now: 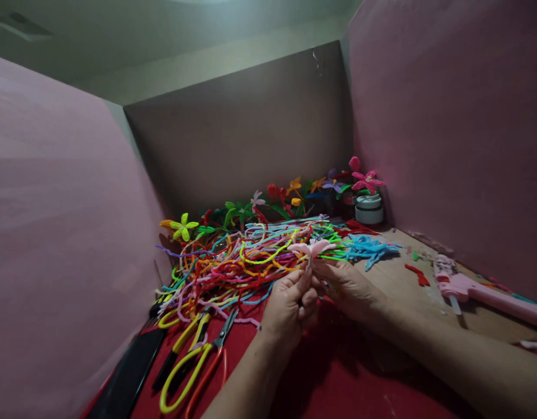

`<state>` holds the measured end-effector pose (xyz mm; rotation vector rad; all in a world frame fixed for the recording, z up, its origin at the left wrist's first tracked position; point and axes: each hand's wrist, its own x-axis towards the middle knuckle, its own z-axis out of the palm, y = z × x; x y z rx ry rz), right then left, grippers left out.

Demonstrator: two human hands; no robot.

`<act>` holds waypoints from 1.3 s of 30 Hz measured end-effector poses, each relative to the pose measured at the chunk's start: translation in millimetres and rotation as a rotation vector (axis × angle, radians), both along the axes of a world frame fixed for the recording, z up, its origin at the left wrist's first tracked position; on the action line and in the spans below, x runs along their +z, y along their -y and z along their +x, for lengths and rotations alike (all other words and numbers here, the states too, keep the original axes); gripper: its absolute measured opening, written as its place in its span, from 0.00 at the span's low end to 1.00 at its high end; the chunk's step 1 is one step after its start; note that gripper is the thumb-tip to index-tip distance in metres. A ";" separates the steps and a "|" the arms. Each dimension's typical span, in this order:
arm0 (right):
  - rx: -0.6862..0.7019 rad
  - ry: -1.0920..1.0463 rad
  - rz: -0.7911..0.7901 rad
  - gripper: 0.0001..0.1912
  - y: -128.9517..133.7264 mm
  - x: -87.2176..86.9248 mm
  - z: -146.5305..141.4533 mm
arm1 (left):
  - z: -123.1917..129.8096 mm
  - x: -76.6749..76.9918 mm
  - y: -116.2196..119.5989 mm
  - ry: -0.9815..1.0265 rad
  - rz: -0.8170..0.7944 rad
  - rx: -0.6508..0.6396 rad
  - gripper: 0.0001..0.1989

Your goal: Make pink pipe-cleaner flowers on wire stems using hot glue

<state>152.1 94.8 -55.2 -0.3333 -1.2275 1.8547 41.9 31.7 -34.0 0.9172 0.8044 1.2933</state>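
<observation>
A pale pink pipe-cleaner flower [313,248] stands upright between my hands, its petals spread out to both sides. My left hand [290,299] is closed, with thumb and fingers pinching the flower's stem just under the petals. From the right, my right hand [345,285] meets it at the same stem, fingers bent in and pressed close together. The lower stem is hidden by my fingers. Just behind the hands spreads a big tangled heap of colourful pipe cleaners [233,267].
Scissors [214,343] and yellow-black pliers [183,346] lie at left on the red cloth, beside a black flat object [129,372]. At right are a pink glue gun [478,291], blue pipe-cleaner pieces [371,250] and red bits [417,275]. Finished flowers [184,227] line the back; pink panels enclose the sides.
</observation>
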 end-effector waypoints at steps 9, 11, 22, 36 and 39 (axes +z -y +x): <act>0.038 -0.098 0.002 0.10 6.0 7.5 4.6 | -6.4 -5.6 -0.7 0.250 0.024 -0.229 0.05; 0.032 -0.097 0.032 0.10 6.9 8.1 4.7 | -7.0 -6.2 -0.5 0.268 0.034 -0.253 0.05; -0.063 -0.083 -0.002 0.07 5.9 5.7 5.0 | -3.1 3.2 2.1 0.082 -0.027 -0.177 0.08; -0.230 -0.050 0.032 0.09 10.4 4.4 -1.0 | 3.1 -15.1 3.1 -1.127 0.458 0.576 0.06; -0.237 0.013 0.046 0.07 11.1 6.9 1.3 | 0.8 -11.0 2.6 -1.080 0.405 0.534 0.09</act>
